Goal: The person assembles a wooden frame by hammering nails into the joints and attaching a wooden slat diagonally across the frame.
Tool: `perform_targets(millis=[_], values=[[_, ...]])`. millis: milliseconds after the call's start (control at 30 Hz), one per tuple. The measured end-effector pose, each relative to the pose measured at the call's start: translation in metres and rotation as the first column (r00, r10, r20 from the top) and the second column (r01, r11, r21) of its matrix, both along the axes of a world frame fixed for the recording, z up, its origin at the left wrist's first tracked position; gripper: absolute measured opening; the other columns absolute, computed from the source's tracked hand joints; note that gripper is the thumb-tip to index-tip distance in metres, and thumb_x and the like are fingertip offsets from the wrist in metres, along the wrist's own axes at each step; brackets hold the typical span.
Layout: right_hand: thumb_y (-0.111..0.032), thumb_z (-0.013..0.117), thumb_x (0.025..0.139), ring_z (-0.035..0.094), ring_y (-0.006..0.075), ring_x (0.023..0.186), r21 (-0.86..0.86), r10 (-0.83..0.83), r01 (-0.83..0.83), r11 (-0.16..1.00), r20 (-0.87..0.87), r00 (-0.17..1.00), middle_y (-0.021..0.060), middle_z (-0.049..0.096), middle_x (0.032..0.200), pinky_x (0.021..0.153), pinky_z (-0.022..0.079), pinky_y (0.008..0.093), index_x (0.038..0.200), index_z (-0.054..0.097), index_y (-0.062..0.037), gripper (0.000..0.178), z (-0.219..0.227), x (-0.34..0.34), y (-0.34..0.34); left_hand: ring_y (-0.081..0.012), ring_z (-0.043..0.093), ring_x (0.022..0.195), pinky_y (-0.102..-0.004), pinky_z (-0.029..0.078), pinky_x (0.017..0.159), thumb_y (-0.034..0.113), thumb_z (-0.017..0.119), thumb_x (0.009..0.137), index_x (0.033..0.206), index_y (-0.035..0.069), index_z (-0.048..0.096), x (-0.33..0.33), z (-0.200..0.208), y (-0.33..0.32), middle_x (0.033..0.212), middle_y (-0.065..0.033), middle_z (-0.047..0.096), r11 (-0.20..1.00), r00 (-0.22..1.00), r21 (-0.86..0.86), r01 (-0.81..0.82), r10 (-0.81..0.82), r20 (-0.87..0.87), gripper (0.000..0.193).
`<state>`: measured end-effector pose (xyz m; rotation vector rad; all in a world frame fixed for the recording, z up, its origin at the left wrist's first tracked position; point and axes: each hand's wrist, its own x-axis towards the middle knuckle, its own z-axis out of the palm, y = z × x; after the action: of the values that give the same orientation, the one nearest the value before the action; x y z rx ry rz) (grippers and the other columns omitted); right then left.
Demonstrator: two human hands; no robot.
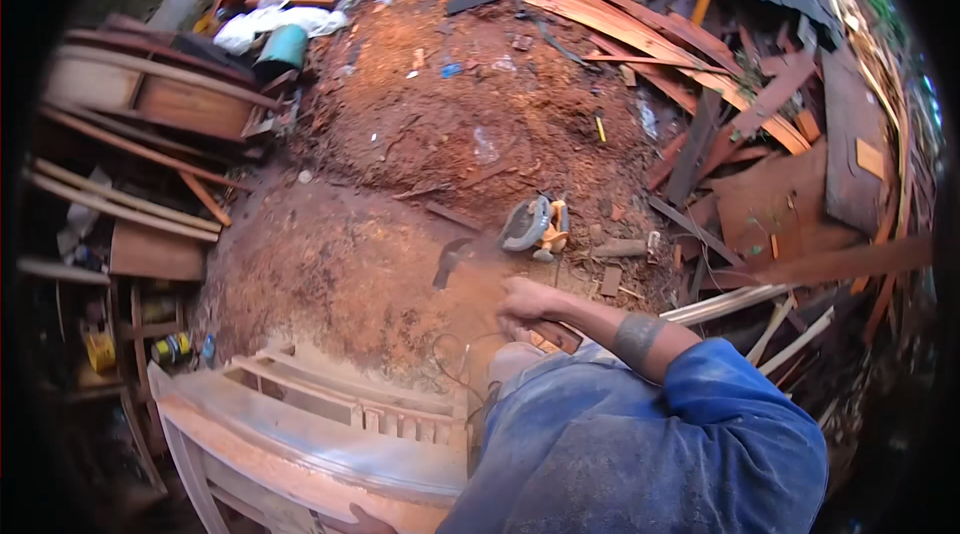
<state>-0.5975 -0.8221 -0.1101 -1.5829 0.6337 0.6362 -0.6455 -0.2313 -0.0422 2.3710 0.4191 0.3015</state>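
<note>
My right hand [526, 304] is closed around the handle of a hammer, held out over the dirt in front of me. The hammer's dark head [450, 262] points away to the left, and its handle is smeared by motion. Cut off by the lower edge, my left hand [362, 522] grips a pale wooden furniture frame [310, 439], which has a broad top board and a row of short slats. Only part of that hand shows. A circular saw [538, 226] with orange-yellow parts lies on the ground beyond my right hand.
Scrap boards [640, 29] and a large brown panel [775, 219] are heaped on the right. Wooden furniture [190, 109] stands stacked at left, near a teal bucket [282, 49] and white plastic sheeting [262, 29]. A thin cord [440, 359] lies by the frame. Reddish dirt [310, 244] slopes unevenly between.
</note>
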Motion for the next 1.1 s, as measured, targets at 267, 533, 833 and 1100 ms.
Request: perform_targets(millis=[267, 533, 833, 1100], values=[[-0.017, 0.060, 0.076, 0.074, 0.0367, 0.082, -0.033, -0.080, 0.089, 0.996, 0.212, 0.974, 0.0266, 0.072, 0.083, 0.072, 0.057, 0.0472, 0.087, 0.072, 0.0084, 0.030, 0.056, -0.055, 0.020, -0.0290, 0.062, 0.116, -0.0425, 0.048, 0.102, 0.031, 0.063, 0.101, 0.137, 0.003, 0.054, 0.111, -0.013, -0.369, 0.125, -0.0181, 0.062, 0.500, 0.702, -0.851, 0.160, -0.664, -0.258, 0.046], [-0.049, 0.056, 0.096, 0.069, 0.0426, 0.093, -0.197, -0.470, 0.566, 0.800, 0.382, 0.796, 0.0259, 0.071, 0.098, 0.083, 0.053, 0.0510, 0.099, 0.069, 0.0006, 0.051, 0.013, -0.279, -0.119, -0.0110, 0.046, 0.051, -0.0288, 0.044, 0.048, 0.021, 0.058, 0.101, 0.081, 0.015, 0.046, 0.100, -0.068, -0.537, 0.061, 0.0050, 0.043, 0.336, 0.347, -0.878, -0.341, -0.823, -0.450, 0.025], [-0.030, 0.058, 0.088, 0.069, 0.0368, 0.079, -0.488, -0.898, 0.755, 0.437, -0.193, 0.395, 0.0221, 0.070, 0.084, 0.072, 0.055, 0.0463, 0.084, 0.074, 0.0020, 0.036, -0.204, -0.787, -0.165, -0.0128, 0.042, 0.043, -0.0282, 0.036, 0.038, 0.008, 0.062, 0.088, 0.090, 0.013, 0.051, -0.076, -0.110, -0.528, 0.059, 0.0013, 0.043, 0.878, 0.148, -0.431, 0.208, -0.464, -0.873, 0.012], [-0.029, 0.059, 0.087, 0.064, 0.0462, 0.113, -0.849, -0.968, 0.468, 0.247, -0.193, 0.160, 0.0341, 0.064, 0.122, 0.097, 0.052, 0.0517, 0.120, 0.062, 0.0073, 0.049, -0.242, -1.065, -0.346, -0.0185, 0.050, 0.048, -0.0320, 0.041, 0.045, 0.023, 0.068, 0.087, 0.083, 0.010, 0.062, -0.233, -0.154, -0.490, 0.058, -0.0026, 0.053, 0.778, 0.063, -0.251, 0.576, -0.348, -0.935, 0.015]])
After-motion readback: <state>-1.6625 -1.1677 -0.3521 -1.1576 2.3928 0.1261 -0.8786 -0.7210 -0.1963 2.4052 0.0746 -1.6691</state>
